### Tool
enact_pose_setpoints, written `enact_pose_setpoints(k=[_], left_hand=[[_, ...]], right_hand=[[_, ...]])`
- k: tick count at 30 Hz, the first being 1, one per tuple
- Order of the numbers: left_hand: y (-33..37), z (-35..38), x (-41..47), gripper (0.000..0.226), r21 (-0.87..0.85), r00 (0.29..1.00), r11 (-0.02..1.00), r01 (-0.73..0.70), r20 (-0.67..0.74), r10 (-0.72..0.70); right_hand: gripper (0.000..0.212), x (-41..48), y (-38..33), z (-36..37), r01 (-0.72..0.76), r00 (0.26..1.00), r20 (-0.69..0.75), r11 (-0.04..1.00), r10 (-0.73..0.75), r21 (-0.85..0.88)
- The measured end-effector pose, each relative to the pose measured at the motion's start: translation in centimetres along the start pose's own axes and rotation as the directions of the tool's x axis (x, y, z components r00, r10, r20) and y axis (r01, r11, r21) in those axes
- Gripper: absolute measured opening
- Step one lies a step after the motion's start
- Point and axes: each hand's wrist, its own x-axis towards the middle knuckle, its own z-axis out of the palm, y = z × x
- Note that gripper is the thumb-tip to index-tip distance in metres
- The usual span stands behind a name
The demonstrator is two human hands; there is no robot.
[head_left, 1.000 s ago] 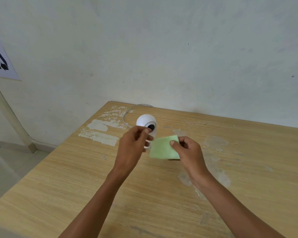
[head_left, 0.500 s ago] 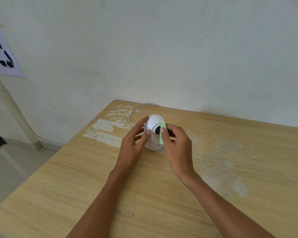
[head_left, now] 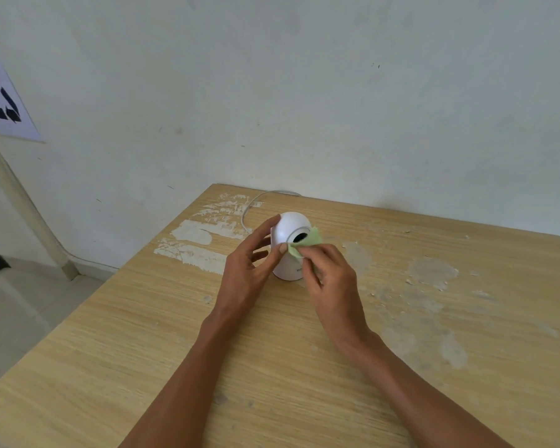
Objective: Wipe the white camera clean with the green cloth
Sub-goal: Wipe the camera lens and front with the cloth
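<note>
The green cloth (head_left: 305,243) is pinched by the right hand (head_left: 332,279) against the white camera (head_left: 288,236), which is steadied by the spread left hand (head_left: 244,274), stands upright on the wooden table (head_left: 143,334) and is faced toward the person.

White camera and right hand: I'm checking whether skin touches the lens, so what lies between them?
In the head view, the green cloth, pinched by the right hand, lies against the white camera beside its lens.
</note>
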Motion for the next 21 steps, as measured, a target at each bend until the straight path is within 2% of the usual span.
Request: enact_pose_setpoints(k=[4,9,13,16,21], left_hand=[[-0.2,0.0,0.1,0.051,-0.005,1.0,1.0,0.002,0.0,-0.002],[-0.2,0.0,0.1,0.05,-0.013,1.0,1.0,0.011,0.009,-0.011],[-0.3,-0.1,0.2,0.05,-0.006,1.0,1.0,0.008,0.008,-0.008],[-0.3,-0.1,0.2,0.05,-0.005,1.0,1.0,0.012,0.005,-0.012],[-0.4,-0.1,0.2,0.05,-0.011,1.0,1.0,0.017,0.007,-0.016]], right_hand=[[0.026,1.0,0.4,-0.2,-0.101,0.99,-0.093,0.994,0.104,0.033],[0.02,1.5,-0.2,-0.1,-0.006,0.998,-0.061,1.0,0.006,-0.015],[0.013,0.7,0.4,0.1,-0.057,0.998,-0.015,0.998,0.057,-0.027],[0.007,1.3,0.5,0.1,-0.115,0.991,-0.067,0.993,0.117,0.033],[0.007,1.8,-0.1,0.2,-0.032,0.998,-0.055,0.999,0.032,-0.01]])
